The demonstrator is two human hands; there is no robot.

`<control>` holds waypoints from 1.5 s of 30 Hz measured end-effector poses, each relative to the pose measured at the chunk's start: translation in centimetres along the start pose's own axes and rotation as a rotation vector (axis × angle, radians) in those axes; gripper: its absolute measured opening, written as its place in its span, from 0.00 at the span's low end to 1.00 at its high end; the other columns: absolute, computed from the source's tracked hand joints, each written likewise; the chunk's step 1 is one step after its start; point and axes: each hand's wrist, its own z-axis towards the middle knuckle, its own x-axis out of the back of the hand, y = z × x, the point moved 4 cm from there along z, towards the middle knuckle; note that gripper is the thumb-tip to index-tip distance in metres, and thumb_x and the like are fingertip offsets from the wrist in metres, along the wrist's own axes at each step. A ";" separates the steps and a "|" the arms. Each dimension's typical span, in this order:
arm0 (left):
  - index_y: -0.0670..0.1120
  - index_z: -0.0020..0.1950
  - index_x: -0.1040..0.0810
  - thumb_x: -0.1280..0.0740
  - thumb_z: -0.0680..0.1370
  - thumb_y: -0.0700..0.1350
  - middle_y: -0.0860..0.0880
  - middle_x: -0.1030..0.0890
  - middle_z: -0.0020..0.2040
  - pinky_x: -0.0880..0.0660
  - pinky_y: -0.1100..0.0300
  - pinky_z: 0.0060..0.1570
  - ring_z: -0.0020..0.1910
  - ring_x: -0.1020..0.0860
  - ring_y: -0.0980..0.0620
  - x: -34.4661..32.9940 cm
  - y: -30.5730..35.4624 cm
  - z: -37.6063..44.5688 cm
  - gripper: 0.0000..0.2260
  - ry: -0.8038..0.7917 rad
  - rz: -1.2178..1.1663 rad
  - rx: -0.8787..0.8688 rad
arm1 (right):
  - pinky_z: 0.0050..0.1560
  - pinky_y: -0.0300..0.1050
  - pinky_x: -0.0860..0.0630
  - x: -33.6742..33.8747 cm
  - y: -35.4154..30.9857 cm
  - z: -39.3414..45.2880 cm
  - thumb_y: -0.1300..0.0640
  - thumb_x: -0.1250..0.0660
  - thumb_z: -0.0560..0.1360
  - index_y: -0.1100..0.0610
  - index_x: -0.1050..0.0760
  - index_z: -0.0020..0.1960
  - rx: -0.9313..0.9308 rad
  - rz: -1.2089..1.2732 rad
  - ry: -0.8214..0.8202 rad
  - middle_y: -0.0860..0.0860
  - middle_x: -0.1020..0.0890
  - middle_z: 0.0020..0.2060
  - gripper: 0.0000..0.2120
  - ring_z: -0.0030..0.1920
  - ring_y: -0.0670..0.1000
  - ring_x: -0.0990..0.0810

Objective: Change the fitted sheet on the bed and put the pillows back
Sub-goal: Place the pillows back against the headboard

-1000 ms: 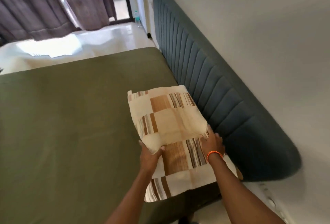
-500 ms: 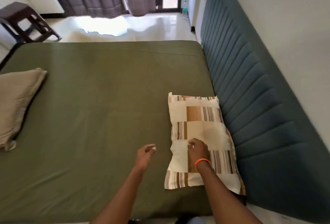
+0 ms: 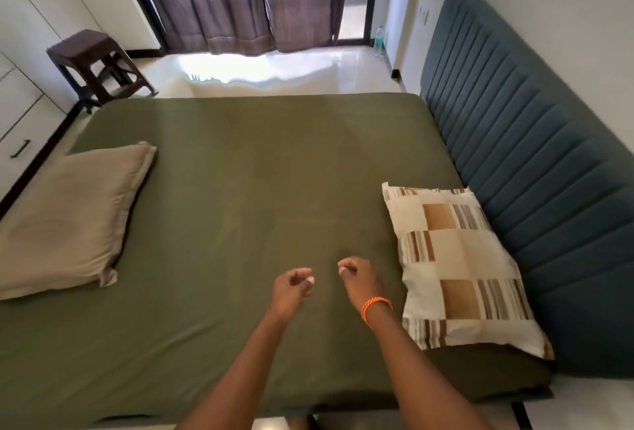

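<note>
An olive green fitted sheet (image 3: 260, 196) covers the whole mattress, smooth and flat. A cream pillow with brown striped patches (image 3: 459, 265) lies flat at the right, against the blue headboard (image 3: 535, 169). A plain beige pillow (image 3: 68, 217) lies near the bed's left edge, far from the headboard. My left hand (image 3: 291, 287) and my right hand (image 3: 358, 277), with an orange band on its wrist, hover over the sheet near the front edge, fingers loosely curled, holding nothing. The right hand is just left of the patterned pillow.
A dark wooden stool (image 3: 96, 62) stands on the floor beyond the bed's far left corner. White cupboards (image 3: 20, 86) line the left wall. Brown curtains (image 3: 240, 1) hang at the far window, and a water bottle (image 3: 378, 39) stands by the wall.
Both hands set the patterned pillow down by the headboard and let go. The right hand left the pillow and moved left over the sheet; the view swung left, showing the beige pillow.
</note>
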 end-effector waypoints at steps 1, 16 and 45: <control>0.40 0.63 0.20 0.31 0.82 0.34 0.43 0.18 0.50 0.31 0.68 0.27 0.28 0.22 0.64 2.2 -0.1 -0.3 0.10 0.024 -0.002 0.002 | 0.57 0.45 0.21 -1.6 -1.2 -1.1 0.62 0.31 0.77 0.53 0.15 0.50 0.001 0.004 -0.005 0.48 0.13 0.48 0.08 0.51 0.49 0.16; 0.46 0.59 0.18 0.35 0.84 0.38 0.45 0.14 0.51 0.26 0.57 0.40 0.40 0.19 0.51 33.0 -9.9 -14.2 0.08 0.381 -0.182 -0.077 | 0.47 0.39 0.24 -26.5 -18.1 -17.1 0.61 0.33 0.77 0.51 0.15 0.47 0.240 0.041 -0.271 0.45 0.15 0.40 0.09 0.43 0.47 0.16; 0.44 0.58 0.16 0.35 0.85 0.37 0.43 0.13 0.50 0.24 0.63 0.38 0.44 0.18 0.50 80.8 -17.7 -15.1 0.09 0.385 -0.170 -0.032 | 0.43 0.48 0.18 -67.9 -40.5 -30.9 0.68 0.35 0.78 0.54 0.17 0.44 0.139 0.270 -0.321 0.50 0.15 0.33 0.13 0.35 0.49 0.17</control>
